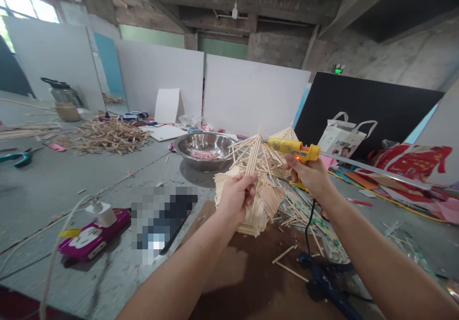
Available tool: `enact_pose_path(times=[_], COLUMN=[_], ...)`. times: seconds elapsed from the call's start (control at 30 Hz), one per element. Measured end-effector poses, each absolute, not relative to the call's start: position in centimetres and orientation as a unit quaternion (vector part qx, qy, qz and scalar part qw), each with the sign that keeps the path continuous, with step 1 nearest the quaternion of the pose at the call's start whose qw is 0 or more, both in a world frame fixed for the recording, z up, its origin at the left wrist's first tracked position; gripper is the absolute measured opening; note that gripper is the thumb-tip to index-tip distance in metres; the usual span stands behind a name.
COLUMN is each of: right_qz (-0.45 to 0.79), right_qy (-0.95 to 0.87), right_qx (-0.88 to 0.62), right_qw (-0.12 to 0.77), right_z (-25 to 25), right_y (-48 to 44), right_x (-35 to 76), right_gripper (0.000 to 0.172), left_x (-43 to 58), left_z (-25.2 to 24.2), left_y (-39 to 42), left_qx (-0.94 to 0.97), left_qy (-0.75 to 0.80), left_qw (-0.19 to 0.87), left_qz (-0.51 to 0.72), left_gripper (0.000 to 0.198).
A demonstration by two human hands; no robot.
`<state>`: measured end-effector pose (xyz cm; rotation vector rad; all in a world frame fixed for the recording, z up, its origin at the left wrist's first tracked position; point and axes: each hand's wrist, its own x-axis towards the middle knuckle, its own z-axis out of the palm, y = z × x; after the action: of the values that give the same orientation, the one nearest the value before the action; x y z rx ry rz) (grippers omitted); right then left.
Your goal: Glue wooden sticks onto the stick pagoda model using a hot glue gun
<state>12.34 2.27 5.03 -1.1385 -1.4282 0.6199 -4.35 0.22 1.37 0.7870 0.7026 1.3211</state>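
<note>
My right hand is wrapped round a yellow hot glue gun, which has a small orange light lit. A long clear glue stick juts out of its back. The nozzle touches or nearly touches the peak of a model built of thin wooden sticks, with slanting, roof-like faces. Closed at the model's front, my left hand pinches one or more thin wooden sticks that rise to the peak; how many is hidden by my fingers. Beneath the model lies a brown board.
Behind the model stands a steel bowl. A purple power strip with a white plug and cable sits left, beside a blurred-out dark object. Loose sticks and blue-handled pliers lie right. A stick pile is far left.
</note>
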Motion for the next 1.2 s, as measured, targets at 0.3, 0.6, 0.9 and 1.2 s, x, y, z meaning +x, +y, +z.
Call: enact_pose_path(times=[0.3, 0.6, 0.9, 1.2], right_qz=[0.266, 0.261, 0.266, 0.239], right_qy=[-0.602, -0.602, -0.603, -0.617], right_qx=[-0.485, -0.487, -0.462, -0.475], right_qw=[0.577, 0.576, 0.593, 0.58], right_z=[4.86, 5.12, 4.85, 4.67], right_y=[2.55, 2.36, 2.49, 2.67], right_x=[12.4, 12.19, 12.03, 12.29], right_gripper=[0.034, 0.035, 0.033, 0.033], left_x=[-4.31, -4.29, -4.14, -4.19], left_z=[1.29, 1.1, 1.17, 1.23], left_y=[0.37, 0.51, 0.41, 0.36], left_qx=[0.335, 0.338, 0.334, 0.335], left_qy=[0.312, 0.306, 0.301, 0.303], left_qw=[0.673, 0.669, 0.665, 0.667], left_qz=[0.58, 0.588, 0.597, 0.592], left_gripper=[0.02, 0.023, 0.027, 0.026])
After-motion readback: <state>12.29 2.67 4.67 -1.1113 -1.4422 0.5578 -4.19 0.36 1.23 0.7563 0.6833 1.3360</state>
